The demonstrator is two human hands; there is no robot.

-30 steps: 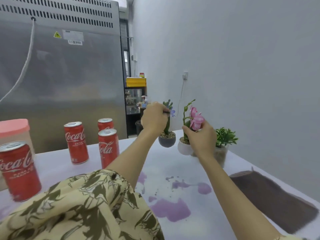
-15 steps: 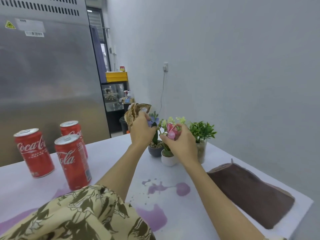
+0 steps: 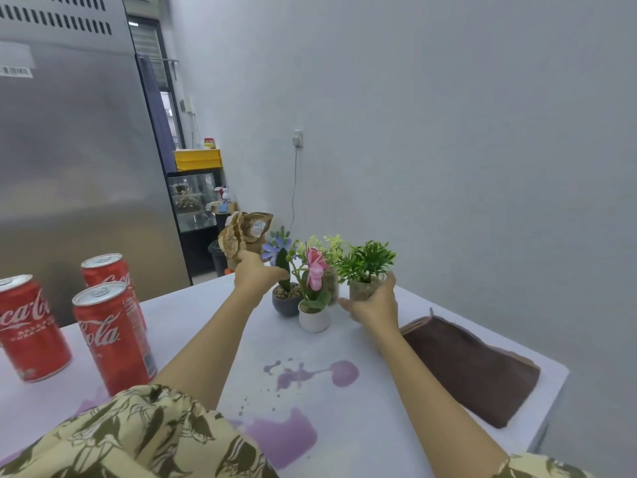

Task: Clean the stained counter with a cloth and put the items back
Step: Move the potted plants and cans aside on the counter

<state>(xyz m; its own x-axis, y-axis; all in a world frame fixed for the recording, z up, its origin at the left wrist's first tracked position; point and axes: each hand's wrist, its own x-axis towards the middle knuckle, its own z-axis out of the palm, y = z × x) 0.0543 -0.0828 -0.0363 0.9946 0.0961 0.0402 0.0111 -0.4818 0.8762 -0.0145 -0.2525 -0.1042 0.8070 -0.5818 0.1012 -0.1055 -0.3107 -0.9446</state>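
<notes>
Purple stains (image 3: 312, 374) mark the white bench (image 3: 193, 326) between the two forearms. At the far edge, the left hand (image 3: 256, 276) rests by the grey pot (image 3: 286, 300); whether its fingers grip anything cannot be told. Curled around the clear pot (image 3: 365, 289) of green leaves, the right hand (image 3: 374, 307) holds it. Well right of both hands lies the brown cloth (image 3: 468, 365), untouched. Three red cans (image 3: 110, 334) stand left.
</notes>
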